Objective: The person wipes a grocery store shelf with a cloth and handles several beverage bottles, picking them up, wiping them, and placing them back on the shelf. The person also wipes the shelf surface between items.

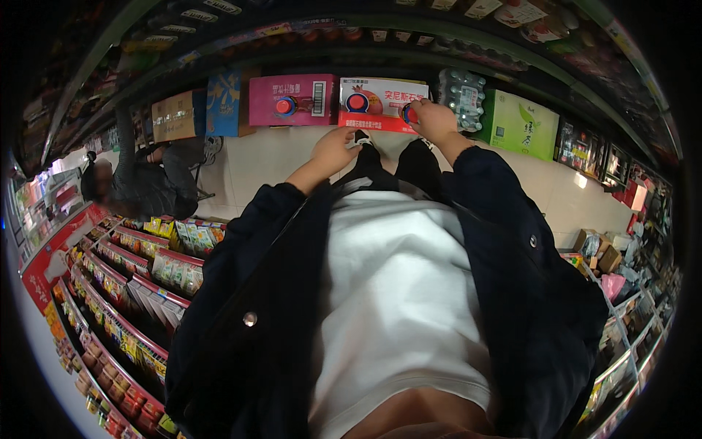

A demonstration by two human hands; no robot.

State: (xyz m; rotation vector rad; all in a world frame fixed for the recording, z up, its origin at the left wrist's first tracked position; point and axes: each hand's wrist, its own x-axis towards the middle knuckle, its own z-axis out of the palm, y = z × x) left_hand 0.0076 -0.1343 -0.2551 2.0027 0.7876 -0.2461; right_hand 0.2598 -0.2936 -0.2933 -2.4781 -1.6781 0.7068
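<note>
A white and red juice carton (384, 93) with a pomegranate picture sits on the floor before me. Two red-capped bottles stand on it: a left bottle (357, 102) on its own and a right bottle (406, 113) under my right hand. The fingers of my right hand (436, 122) are around the right bottle's cap. My left hand (335, 147) is by the carton's near left edge, fingers apart and holding nothing; I cannot tell if it touches the carton. To the left is a magenta drink carton (274, 90) with another red-capped bottle (286, 106) on top.
Right of the carton stand a shrink-wrapped bottle pack (462, 99) and a green tea carton (521, 125). A blue carton (224, 104) and a brown carton (174, 115) are farther left. Dark drink shelves (329, 52) run behind. A seated person (151, 175) is at left, near snack shelves (126, 274).
</note>
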